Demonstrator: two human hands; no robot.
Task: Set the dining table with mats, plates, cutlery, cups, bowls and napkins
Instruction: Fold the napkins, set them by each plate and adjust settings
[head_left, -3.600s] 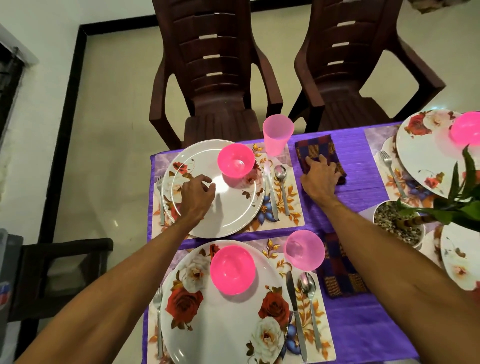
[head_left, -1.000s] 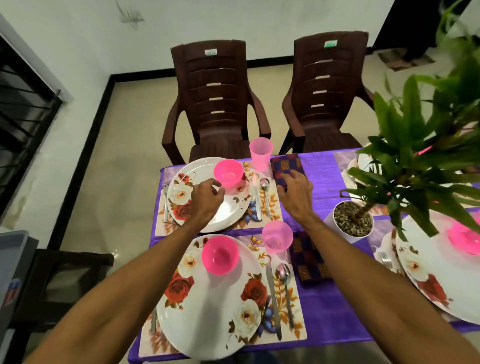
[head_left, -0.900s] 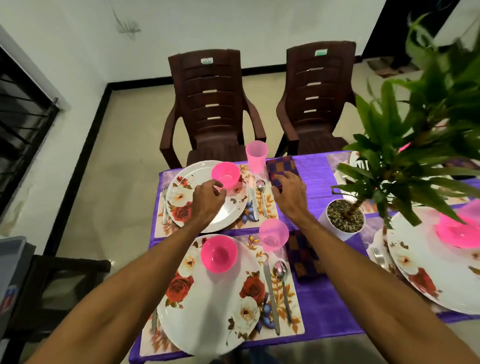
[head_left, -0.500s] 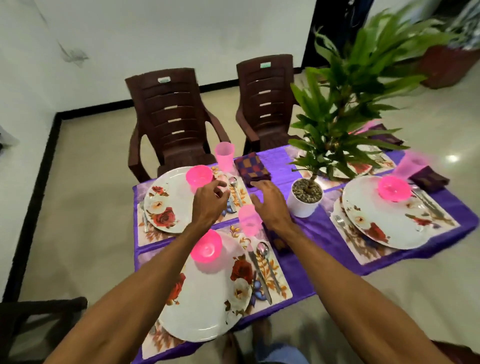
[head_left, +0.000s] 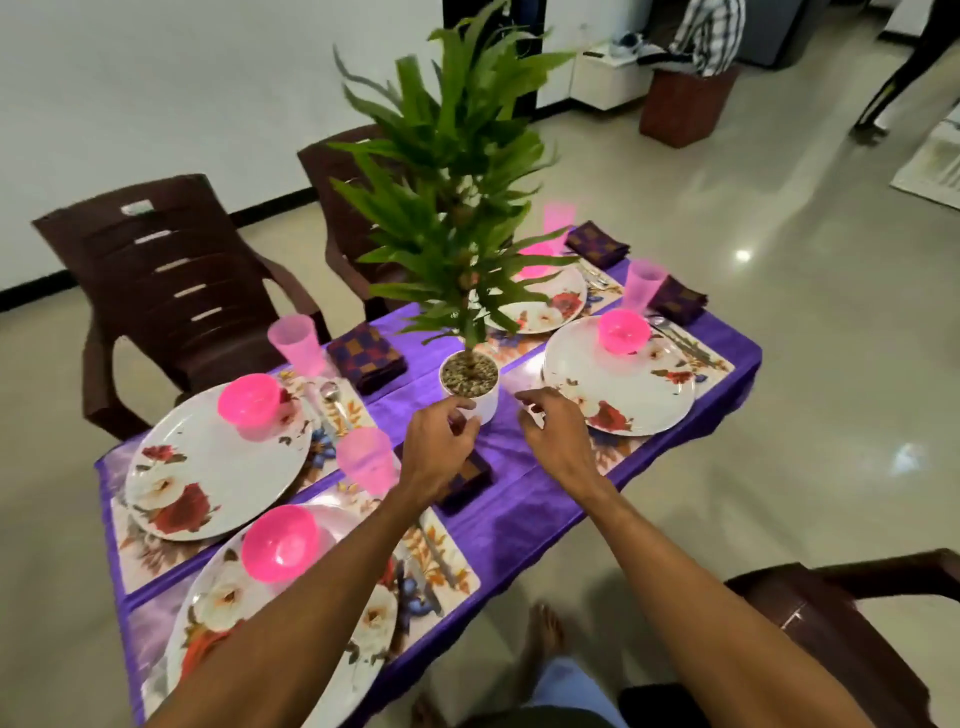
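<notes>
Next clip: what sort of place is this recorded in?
Probably a home dining area: a purple-clothed table laid with floral plates, brown plastic armchairs drawn up to it, a potted plant as centrepiece, and a tiled floor opening onto more of the room.

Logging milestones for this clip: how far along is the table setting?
Looks done: four mats each carry a plate, pink bowl and pink cup, with a napkin alongside; cutlery shows at three at least. In hand: no tableware. The left hand is at the front of the plant pot, the right hand open beside it. Left: probably only adjusting the pot.
</notes>
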